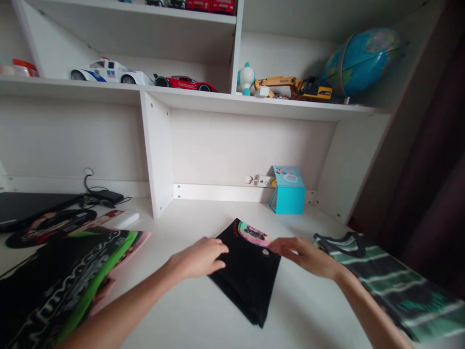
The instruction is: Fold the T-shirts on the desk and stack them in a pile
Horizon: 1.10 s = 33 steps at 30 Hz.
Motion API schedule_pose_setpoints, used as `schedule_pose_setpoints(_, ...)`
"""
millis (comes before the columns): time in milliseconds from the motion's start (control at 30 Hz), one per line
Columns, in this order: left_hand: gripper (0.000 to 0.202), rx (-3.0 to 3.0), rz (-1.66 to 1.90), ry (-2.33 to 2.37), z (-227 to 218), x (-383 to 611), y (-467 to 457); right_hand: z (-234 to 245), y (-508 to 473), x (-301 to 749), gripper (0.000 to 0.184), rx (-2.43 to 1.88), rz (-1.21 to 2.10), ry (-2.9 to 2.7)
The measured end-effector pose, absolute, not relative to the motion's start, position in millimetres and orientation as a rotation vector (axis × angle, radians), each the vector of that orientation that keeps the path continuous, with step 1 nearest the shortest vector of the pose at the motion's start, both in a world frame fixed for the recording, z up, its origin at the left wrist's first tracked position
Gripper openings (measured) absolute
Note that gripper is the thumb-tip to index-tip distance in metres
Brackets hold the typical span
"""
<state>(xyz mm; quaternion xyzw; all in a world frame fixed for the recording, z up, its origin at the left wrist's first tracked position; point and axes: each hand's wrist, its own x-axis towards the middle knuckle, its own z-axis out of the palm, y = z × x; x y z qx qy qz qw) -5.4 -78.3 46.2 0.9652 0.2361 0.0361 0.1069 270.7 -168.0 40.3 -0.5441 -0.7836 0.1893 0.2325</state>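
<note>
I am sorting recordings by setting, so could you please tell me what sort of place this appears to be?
Probably a child's room or study corner at home: a white desk with shelves above, which hold toy cars and a globe.

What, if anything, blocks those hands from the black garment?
Nothing visible: the left hand is at the left side of the folded black printed garment, the right hand at its right side. The striped T-shirt lies apart, farther right.
</note>
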Motion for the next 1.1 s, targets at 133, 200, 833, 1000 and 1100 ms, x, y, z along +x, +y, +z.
schedule_pose_setpoints(133, 0.056, 2.899, 0.245, 0.382, 25, 30, -132, 1, -102, 287, 0.041, -1.618, 0.316, -2.097)
schedule_pose_setpoints(200, 0.062, 2.91, 0.208, 0.353, 13, 42, -147, -16, -84, 288, 0.042, -1.663, 0.297, -2.135)
schedule_pose_setpoints(833, 0.045, 2.686, 0.411, 1.177, -34, 19, -26, -18, -218, 255, 0.03, -1.989, 0.159, -1.844)
schedule_pose_setpoints(1000, 0.044, 2.431, 0.479, 1.031, -34, 29, -49, -43, -169, 295, 0.031, -2.334, 0.044, -1.643)
schedule_pose_setpoints(1100, 0.044, 2.132, 0.551, 1.068, -36, 33, -53, -49, -146, 297, 0.026, -2.33, 0.08, -1.609)
